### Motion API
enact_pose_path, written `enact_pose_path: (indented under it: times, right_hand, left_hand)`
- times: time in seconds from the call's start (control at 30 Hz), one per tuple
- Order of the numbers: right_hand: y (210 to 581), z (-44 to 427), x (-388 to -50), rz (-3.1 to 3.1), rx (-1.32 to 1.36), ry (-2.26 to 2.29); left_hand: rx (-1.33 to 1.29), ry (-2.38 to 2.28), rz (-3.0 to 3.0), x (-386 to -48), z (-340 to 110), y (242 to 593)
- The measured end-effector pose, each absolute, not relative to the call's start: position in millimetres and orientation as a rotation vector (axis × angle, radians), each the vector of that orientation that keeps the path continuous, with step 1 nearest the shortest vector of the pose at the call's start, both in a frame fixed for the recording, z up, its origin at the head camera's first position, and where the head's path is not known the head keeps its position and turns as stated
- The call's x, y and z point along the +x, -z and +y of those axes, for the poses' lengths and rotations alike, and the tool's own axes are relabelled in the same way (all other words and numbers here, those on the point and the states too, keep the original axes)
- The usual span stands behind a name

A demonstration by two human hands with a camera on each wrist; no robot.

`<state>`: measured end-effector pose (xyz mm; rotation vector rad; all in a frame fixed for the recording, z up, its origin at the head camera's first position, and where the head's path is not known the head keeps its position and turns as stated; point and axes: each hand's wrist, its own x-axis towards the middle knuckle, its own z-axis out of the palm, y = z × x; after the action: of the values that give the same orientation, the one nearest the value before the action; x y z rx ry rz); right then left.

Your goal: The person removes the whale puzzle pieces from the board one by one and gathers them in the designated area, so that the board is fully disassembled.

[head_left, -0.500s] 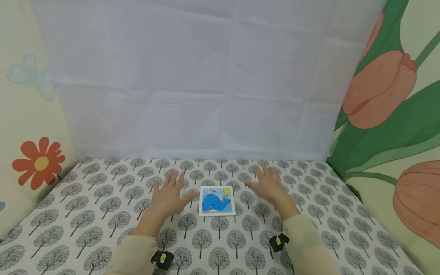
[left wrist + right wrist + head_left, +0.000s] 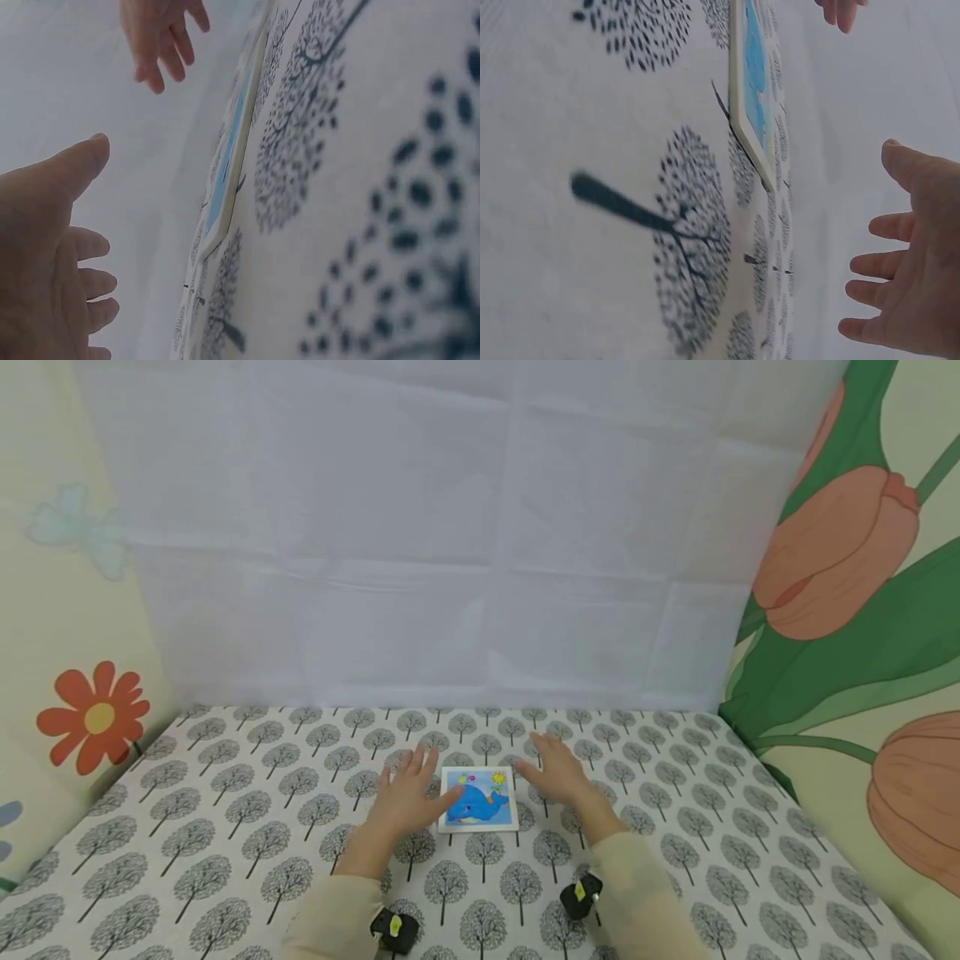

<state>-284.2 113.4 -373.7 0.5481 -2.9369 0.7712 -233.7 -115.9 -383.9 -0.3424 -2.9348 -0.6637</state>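
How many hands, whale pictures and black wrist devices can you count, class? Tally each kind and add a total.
Hands: 2 (left hand, right hand)
Whale picture: 1
Black wrist devices: 2 (left device, right device)
Total: 5

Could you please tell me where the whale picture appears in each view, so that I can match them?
Head: the whale picture lies below centre, between the left hand and the right hand.
Left wrist: near centre, seen steeply from the side.
Right wrist: top centre, cut by the upper edge.
Shared landmark: the tree-print cloth beneath it.
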Motion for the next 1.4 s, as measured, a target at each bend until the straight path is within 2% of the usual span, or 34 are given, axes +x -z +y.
enact_pose_path:
  times: [0.4, 0.8, 1.4]
  right_hand:
    - [392.9, 97.4, -284.5, -2.969, 0.457, -1.064]
    - [409.0, 88.0, -288.6, -2.930, 0.504, -1.126]
    - [426.7, 87.5, -285.8, -2.763, 0.490, -1.095]
  left_hand:
    - [-0.457, 0.837, -2.852, -235.2, -108.7, 399.3]
    - [-0.678, 0.867, -2.820, -238.7, -105.7, 419.3]
    - [-0.817, 0.719, -2.838, -233.9, -91.8, 431.8]
